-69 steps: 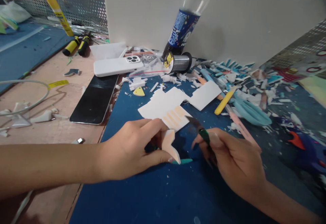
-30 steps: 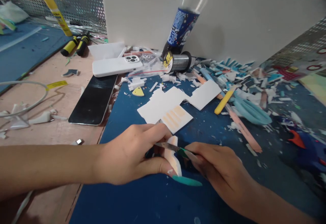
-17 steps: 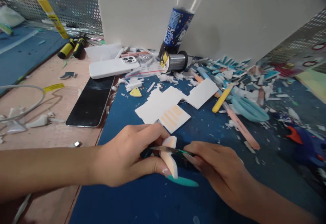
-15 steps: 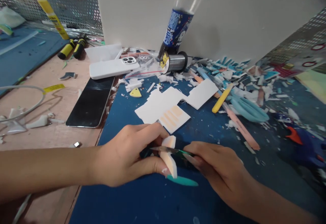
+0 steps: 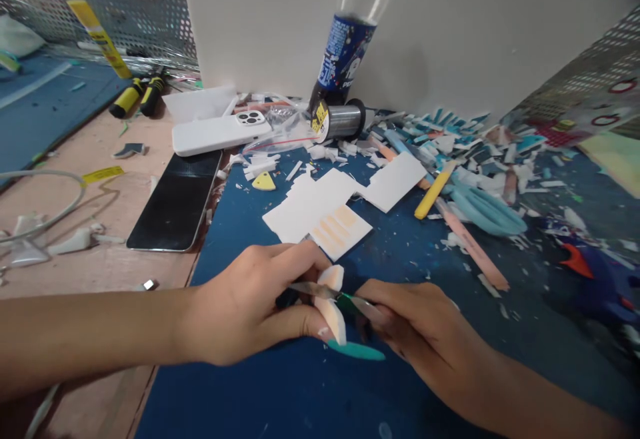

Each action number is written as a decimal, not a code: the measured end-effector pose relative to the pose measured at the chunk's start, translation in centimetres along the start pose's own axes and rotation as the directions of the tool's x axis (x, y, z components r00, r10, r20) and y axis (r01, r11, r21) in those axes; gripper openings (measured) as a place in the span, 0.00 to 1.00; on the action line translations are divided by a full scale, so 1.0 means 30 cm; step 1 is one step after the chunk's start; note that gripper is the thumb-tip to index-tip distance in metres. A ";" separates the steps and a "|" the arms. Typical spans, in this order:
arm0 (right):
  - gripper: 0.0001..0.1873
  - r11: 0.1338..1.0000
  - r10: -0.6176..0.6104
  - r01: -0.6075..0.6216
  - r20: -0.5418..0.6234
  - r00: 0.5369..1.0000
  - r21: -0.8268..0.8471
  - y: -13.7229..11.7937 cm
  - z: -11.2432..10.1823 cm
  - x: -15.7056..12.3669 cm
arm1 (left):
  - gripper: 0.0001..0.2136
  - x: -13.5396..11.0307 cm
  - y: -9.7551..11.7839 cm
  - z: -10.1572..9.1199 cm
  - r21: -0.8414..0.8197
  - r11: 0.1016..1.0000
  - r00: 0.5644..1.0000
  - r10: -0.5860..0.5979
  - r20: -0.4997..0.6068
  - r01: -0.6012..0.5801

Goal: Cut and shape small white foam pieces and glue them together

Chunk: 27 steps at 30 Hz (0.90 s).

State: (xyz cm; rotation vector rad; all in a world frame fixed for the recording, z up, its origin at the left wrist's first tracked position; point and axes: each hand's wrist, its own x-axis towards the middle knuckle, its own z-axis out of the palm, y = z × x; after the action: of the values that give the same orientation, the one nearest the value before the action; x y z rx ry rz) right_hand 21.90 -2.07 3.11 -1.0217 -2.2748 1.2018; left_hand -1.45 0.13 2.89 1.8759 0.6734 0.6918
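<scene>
My left hand (image 5: 250, 309) pinches a small curved piece of white and peach foam (image 5: 331, 306) upright on the blue cutting mat (image 5: 280, 392). My right hand (image 5: 425, 336) grips a craft knife with a green handle (image 5: 345, 300). Its metal blade lies across the foam piece and points left toward my left fingers. A teal sliver (image 5: 356, 350) lies on the mat just below the foam. Flat white foam sheets (image 5: 320, 206) with peach strips sit a little beyond my hands.
A black phone (image 5: 175, 202) and a white phone (image 5: 217, 132) lie at the left of the mat. A leaning plastic bottle (image 5: 345, 52), a wire spool (image 5: 340, 119), blue scissors (image 5: 480, 209), a yellow stick (image 5: 434, 190) and many foam scraps (image 5: 475, 152) crowd the back and right.
My right hand brought the knife from the right onto the foam piece; the blade has since slid slightly further left. My left hand keeps its hold. The camera has shifted a little.
</scene>
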 end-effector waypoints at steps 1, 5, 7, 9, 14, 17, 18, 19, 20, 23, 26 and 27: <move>0.20 0.999 0.023 -0.024 0.017 1.000 0.040 -0.001 0.001 -0.001 | 0.08 -0.001 -0.002 0.001 -0.005 1.000 1.000 0.011 -0.006 -0.011; 0.20 0.990 0.055 -0.059 0.037 0.998 0.124 -0.004 0.005 -0.003 | 0.09 -0.006 -0.011 0.004 -0.015 0.998 0.998 0.054 -0.034 -0.055; 0.19 0.993 0.037 -0.039 0.019 0.999 0.110 -0.007 0.005 -0.004 | 0.09 -0.008 -0.012 0.004 -0.007 0.998 0.998 0.058 -0.030 -0.058; 0.18 0.997 0.019 -0.019 0.003 1.000 0.075 -0.012 0.002 -0.006 | 0.10 -0.008 -0.009 0.001 0.012 0.998 0.998 0.055 -0.028 -0.055; 0.18 0.995 0.003 0.001 -0.047 0.999 0.102 -0.017 -0.005 -0.014 | 0.08 -0.004 -0.004 -0.005 0.057 0.998 0.998 -0.013 -0.063 0.016; 0.17 0.994 0.050 -0.041 -0.092 0.995 0.099 -0.010 -0.009 -0.015 | 0.09 0.002 -0.005 -0.004 0.083 0.996 0.996 -0.033 -0.078 0.039; 0.16 0.997 0.037 -0.028 -0.119 0.992 0.074 -0.006 -0.012 -0.013 | 0.09 0.003 -0.007 -0.003 0.098 0.994 0.995 -0.041 -0.087 0.049; 0.15 1.000 0.005 -0.001 -0.152 0.988 0.031 -0.001 -0.015 -0.011 | 0.10 0.004 -0.008 -0.003 0.111 0.992 0.994 -0.052 -0.095 0.062; 0.12 0.999 -0.036 0.032 -0.182 0.983 -0.028 0.005 -0.018 -0.009 | 0.10 0.004 -0.010 -0.002 0.119 0.990 0.993 -0.057 -0.102 0.069; 0.08 0.984 -0.127 0.088 -0.260 0.957 -0.156 0.022 -0.028 -0.004 | 0.11 0.002 -0.011 -0.004 0.117 0.991 0.993 -0.052 -0.107 0.064; 0.12 0.994 -0.085 0.062 -0.265 0.960 -0.091 0.031 -0.032 -0.003 | 0.10 0.000 -0.008 -0.005 0.120 0.991 0.994 -0.048 -0.094 0.059; 0.13 0.998 -0.054 0.044 -0.240 0.969 -0.046 0.031 -0.031 -0.004 | 0.10 0.001 -0.007 -0.005 0.127 0.990 0.995 -0.045 -0.094 0.057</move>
State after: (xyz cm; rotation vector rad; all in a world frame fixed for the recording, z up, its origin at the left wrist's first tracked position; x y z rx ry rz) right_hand 22.94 -1.30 2.86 -1.0573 -2.1292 0.9584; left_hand -1.58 0.31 2.77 1.9471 0.8392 0.7184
